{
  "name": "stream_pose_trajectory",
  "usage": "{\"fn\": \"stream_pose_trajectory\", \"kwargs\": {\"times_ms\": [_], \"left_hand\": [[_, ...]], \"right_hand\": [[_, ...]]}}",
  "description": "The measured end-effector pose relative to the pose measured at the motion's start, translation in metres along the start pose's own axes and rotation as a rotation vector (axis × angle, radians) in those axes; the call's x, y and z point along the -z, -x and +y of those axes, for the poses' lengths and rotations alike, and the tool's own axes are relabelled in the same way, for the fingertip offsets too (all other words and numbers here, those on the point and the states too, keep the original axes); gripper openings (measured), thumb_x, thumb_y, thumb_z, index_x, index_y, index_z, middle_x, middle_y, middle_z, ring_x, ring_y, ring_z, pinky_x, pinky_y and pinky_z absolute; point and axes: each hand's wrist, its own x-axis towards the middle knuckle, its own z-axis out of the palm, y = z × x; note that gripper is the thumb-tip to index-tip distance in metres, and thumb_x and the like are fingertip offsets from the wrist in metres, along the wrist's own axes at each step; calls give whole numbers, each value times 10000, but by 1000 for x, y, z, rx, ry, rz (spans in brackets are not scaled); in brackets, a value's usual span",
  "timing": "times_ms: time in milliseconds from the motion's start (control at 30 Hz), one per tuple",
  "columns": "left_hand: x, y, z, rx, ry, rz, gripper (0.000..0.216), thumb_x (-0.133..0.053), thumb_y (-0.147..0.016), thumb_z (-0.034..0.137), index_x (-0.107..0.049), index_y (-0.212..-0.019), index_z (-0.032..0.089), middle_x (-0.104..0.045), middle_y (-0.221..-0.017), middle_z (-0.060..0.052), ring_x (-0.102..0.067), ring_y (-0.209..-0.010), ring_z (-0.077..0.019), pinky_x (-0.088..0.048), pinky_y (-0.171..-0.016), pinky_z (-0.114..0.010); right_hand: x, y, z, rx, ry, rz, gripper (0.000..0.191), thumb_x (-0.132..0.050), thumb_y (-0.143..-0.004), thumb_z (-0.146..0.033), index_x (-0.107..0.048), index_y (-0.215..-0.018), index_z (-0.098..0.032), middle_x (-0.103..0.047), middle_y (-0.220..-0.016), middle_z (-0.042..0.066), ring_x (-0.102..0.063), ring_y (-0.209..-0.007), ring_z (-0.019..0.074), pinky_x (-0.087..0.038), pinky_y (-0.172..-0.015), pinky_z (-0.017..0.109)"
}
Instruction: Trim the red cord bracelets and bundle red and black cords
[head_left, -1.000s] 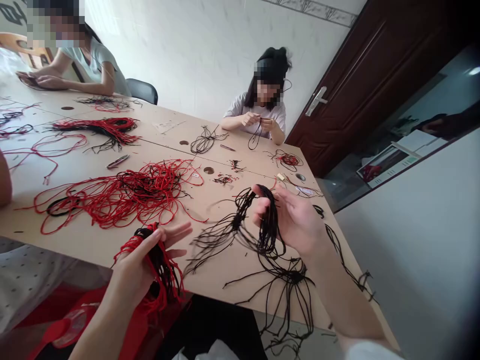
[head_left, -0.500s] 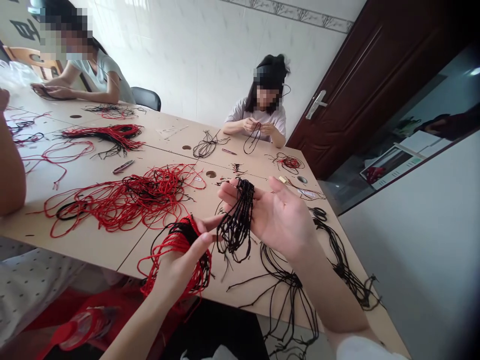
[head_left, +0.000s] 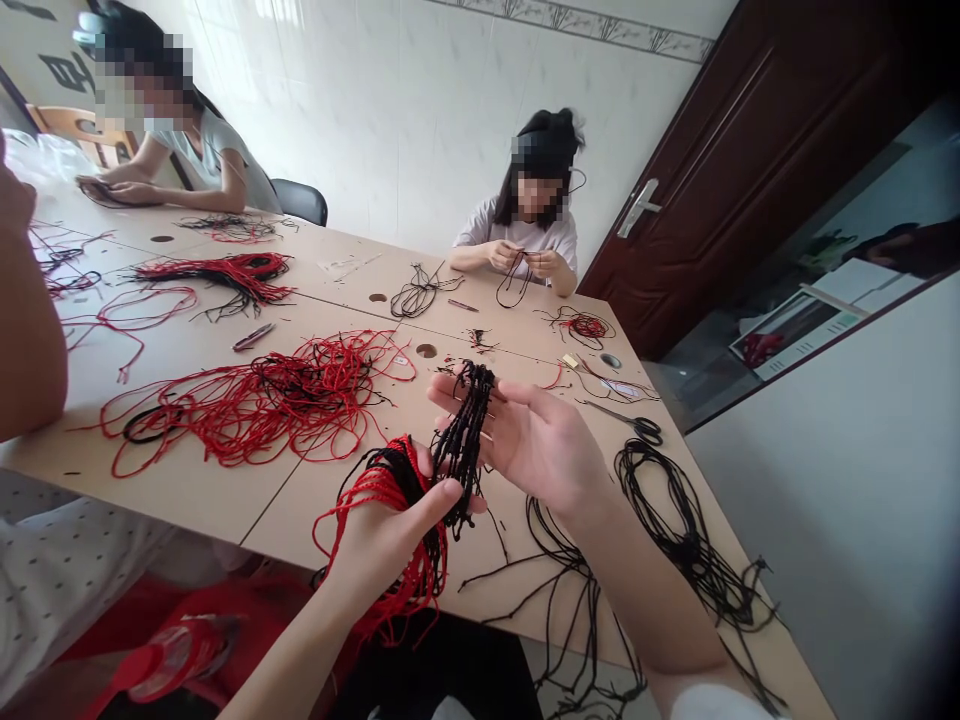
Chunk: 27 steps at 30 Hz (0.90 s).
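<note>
A bundle of knotted black cords [head_left: 463, 425] stretches between my two hands above the table. Its upper end lies against the fingers of my right hand [head_left: 544, 445], whose palm faces up with the thumb beside the cords. Lower down, my left hand [head_left: 390, 520] has its thumb and fingers round the bundle's bottom end. A thick hank of red and black cords [head_left: 375, 487] also hangs over the left hand, behind the thumb. Loose black cords [head_left: 559, 545] lie under my right forearm and drape over the table edge.
A tangled red and black cord heap [head_left: 300, 395] spreads at left on the table [head_left: 285, 520]. Scissors [head_left: 637, 427], a tape roll [head_left: 610, 360] and coiled black cords [head_left: 667, 500] lie right. Two people sit across, handling cords; another person's arm [head_left: 30, 330] rests at left.
My left hand has moved up and right and now grips the black bundle's lower end. The bundle, hanging loosely in loops before, is drawn together and straighter.
</note>
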Motion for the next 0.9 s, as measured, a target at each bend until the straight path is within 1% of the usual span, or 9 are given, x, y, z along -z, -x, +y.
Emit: {"fn": "stream_pose_trajectory", "kwargs": {"times_ms": [100,200,367,433,500,567,667,767,900], "left_hand": [[1,3,4,32,-20,-25,380,-821,-680,255,-447,-734,215,-733,-784,-27,-702,-563,-201,-556,-607,-304],[3,5,9,53,14,-47,412,-826,-666,289,-424,-724,216,-736,-828,-41,-701,-556,-198,-568,-607,-316],[6,8,19,95,34,-11,411,-837,-641,311,-449,-746,223,-722,-730,-21,-712,-616,-229,-577,-608,-325],[6,10,23,118,50,9,401,-833,-646,306,-453,-746,228,-710,-656,-17,-720,-671,-257,-576,-616,-326],[5,13,24,141,47,27,381,-826,-658,311,-468,-760,229,-727,-690,-33,-726,-714,-275,-578,-620,-332],[3,16,25,158,29,41,367,-821,-669,317,-481,-777,225,-753,-820,-56,-733,-729,-278,-583,-631,-341],[-4,17,22,137,10,46,337,-810,-687,305,-495,-775,224,-753,-930,-60,-734,-782,-272,-583,-695,-344],[-11,17,20,45,-81,52,237,-773,-724,263,-542,-758,224,-737,-847,-18,-709,-824,-226,-551,-768,-303],[-13,24,21,-64,-205,44,119,-680,-797,239,-567,-761,225,-645,-739,25,-636,-757,-164,-500,-702,-239]], "right_hand": [[4,1,3,46,99,-9,256,-512,-854,-230,-635,-1063,-146,-686,-1178,115,-614,-1132,224,-523,-886,335],[11,-1,8,64,129,-28,224,-544,-854,-232,-648,-1035,-152,-711,-1120,104,-640,-1093,211,-485,-954,353],[34,-7,18,-59,163,-37,213,-586,-855,-323,-659,-941,-142,-747,-966,97,-704,-861,194,-525,-870,375],[42,-1,19,-105,324,-13,314,-590,-864,-441,-674,-924,-145,-751,-868,91,-714,-788,208,-540,-809,384],[46,13,18,-74,621,82,424,-556,-883,-543,-691,-938,-145,-745,-832,93,-714,-774,221,-530,-806,389],[42,32,17,25,889,182,471,-502,-911,-580,-693,-976,-154,-733,-856,91,-699,-803,215,-510,-821,370],[28,59,20,150,1002,176,444,-475,-925,-586,-661,-1006,-191,-701,-867,64,-654,-825,192,-497,-780,320],[13,70,25,200,1027,153,418,-556,-875,-596,-637,-977,-198,-682,-882,53,-634,-824,183,-499,-770,305],[3,65,32,221,1009,143,331,-636,-861,-496,-641,-994,-193,-696,-940,46,-648,-883,182,-505,-818,296]]}}
